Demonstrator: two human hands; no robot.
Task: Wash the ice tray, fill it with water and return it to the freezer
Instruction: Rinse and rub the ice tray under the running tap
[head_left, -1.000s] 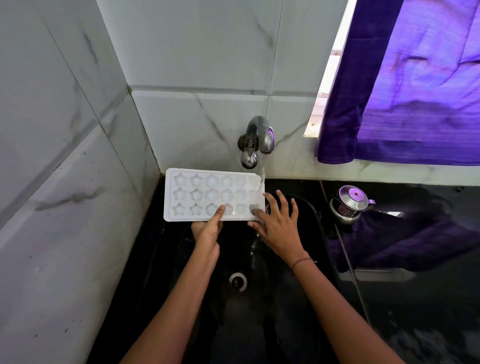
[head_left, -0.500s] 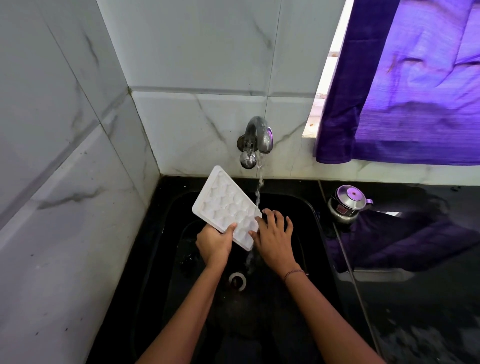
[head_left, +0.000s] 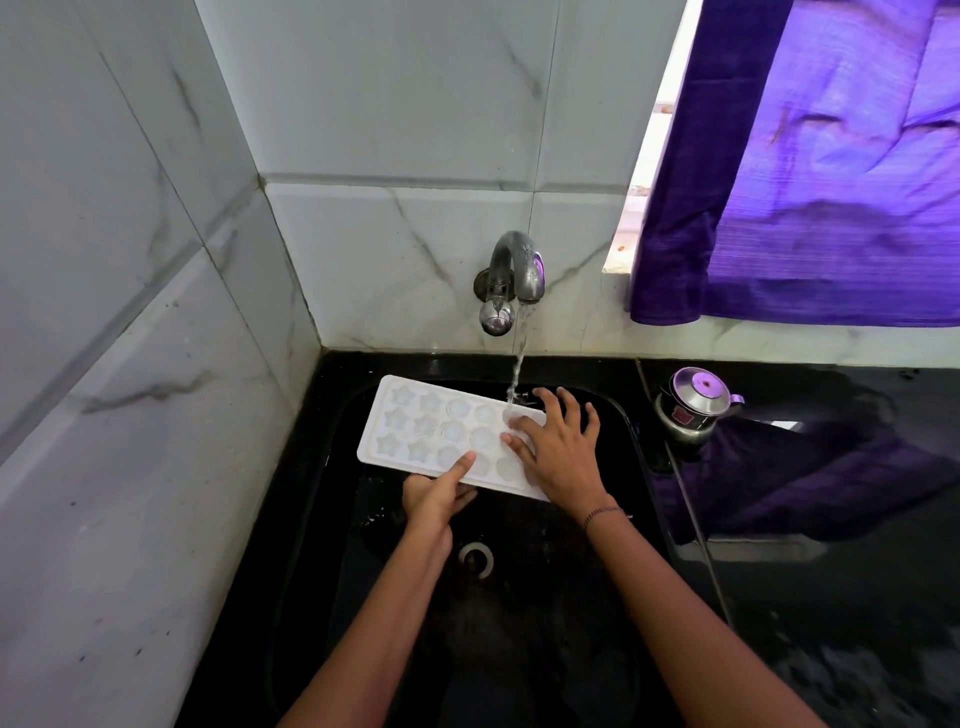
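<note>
Ice tray (head_left: 441, 431), star and round moulds: held over sink (head_left: 335, 478), under running tap (head_left: 511, 270)
Left hand (head_left: 434, 499) grips near edge at 6 o'clock, thumb on top; right hand (head_left: 558, 452) lies flat, fingers spread, on end at 3 o'clock

White ice tray (head_left: 431, 431), star and round cavities up, over sink (head_left: 332, 519), right end under tap stream (head_left: 519, 358).

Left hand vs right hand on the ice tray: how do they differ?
The left hand grips the near edge of the ice tray, thumb on top; the right hand lies on its right end, fingers spread. The tap stream lands by the right hand, away from the left hand. Both touch the tray.
</note>
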